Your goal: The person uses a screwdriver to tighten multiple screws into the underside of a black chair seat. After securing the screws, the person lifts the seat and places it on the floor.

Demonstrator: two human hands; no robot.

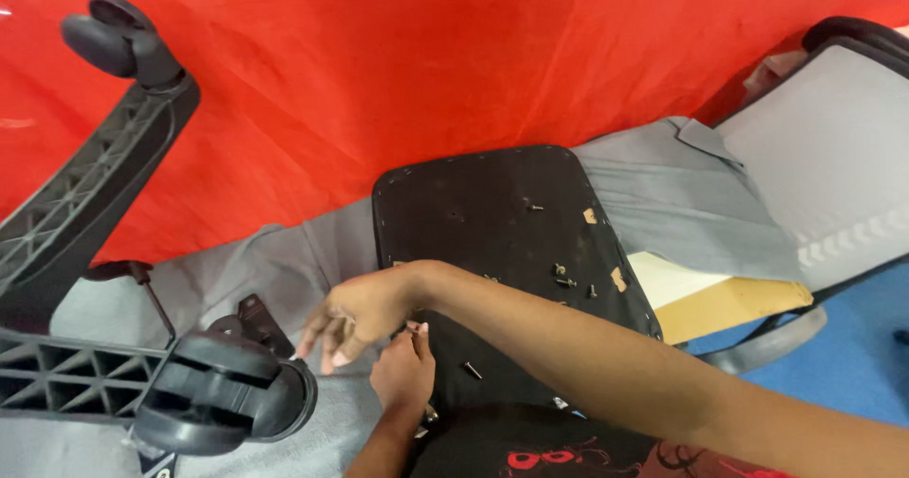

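Small bolt [415,327] at near-left edge of black seat board [502,251] — pinched by left hand [402,372]. Right hand [358,315] just above, fingers spread, touching it. Loose screws [564,277] scattered on board; chair base caster [227,393] near left — grey fabric [682,203] beyond.

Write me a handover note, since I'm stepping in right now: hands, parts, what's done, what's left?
Right hand reaches across, fingers spread, over the left edge of the black seat board. Left hand is below it, pinching something small; I can't tell what.
Loose screws lie scattered on the board, one near the hands.
The chair base with its wheels lies detached at the left.
Done: base is off the seat. Left: screws are not gathered.
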